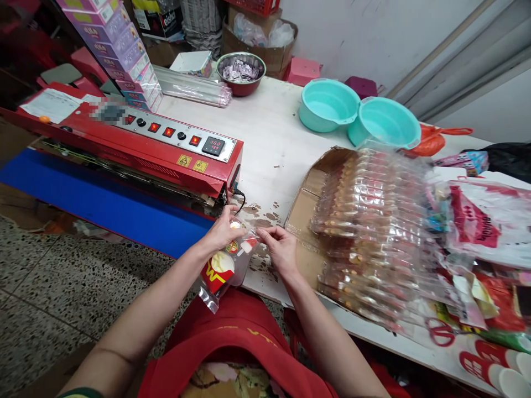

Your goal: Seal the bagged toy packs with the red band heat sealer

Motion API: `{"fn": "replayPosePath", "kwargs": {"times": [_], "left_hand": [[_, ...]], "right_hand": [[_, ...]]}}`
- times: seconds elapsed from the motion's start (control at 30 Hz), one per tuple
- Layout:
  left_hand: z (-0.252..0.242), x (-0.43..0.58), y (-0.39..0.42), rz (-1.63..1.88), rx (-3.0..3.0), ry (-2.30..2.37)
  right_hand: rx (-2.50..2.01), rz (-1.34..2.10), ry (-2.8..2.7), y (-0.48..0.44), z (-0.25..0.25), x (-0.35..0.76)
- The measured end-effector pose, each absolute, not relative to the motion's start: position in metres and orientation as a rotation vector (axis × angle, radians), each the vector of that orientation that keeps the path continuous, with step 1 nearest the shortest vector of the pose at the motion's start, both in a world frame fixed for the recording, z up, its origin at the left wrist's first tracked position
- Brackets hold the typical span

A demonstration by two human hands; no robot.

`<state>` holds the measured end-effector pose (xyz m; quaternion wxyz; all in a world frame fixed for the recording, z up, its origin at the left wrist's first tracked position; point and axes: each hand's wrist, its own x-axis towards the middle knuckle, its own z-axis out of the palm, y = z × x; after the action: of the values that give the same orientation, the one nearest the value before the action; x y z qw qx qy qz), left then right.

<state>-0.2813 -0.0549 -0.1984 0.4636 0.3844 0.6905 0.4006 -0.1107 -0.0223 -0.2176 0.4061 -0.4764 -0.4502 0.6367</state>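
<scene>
Left hand [222, 232] and right hand [282, 250] fingers pinch a glossy clear pouch [224, 272] (crinkly plastic, flat).

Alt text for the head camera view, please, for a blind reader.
A left hand and right hand hold a clear bag of small items at a white table, beside a red sealing machine; filled bags pile on cardboard to the right.

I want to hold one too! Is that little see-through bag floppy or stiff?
Probably floppy: the clear bag sags below the left hand and right hand pinching its top. Likely light, since fingertips alone carry it. Its glossy film may be slippery.
</scene>
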Motion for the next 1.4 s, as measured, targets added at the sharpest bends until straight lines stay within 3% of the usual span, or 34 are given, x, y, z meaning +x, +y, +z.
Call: {"fn": "replayPosePath", "kwargs": {"times": [0.37,0.6,0.97,1.4], "left_hand": [[-0.196,-0.273,-0.077,1.132,1.548,1.928],[-0.192,-0.284,-0.074,0.828,1.966,1.757],[-0.171,-0.288,-0.054,1.085,0.52,1.447],[-0.181,-0.305,-0.059,1.277,0.137,1.527]], "right_hand": [[-1.22,1.58,-1.107,-0.027,-0.221,-0.112],[-1.237,1.581,-1.092,-0.031,-0.226,-0.11],[-1.13,1.622,-1.253,-0.023,-0.208,-0.103],[-1.127,1.749,-1.229,-0.008,-0.207,-0.126]]}}
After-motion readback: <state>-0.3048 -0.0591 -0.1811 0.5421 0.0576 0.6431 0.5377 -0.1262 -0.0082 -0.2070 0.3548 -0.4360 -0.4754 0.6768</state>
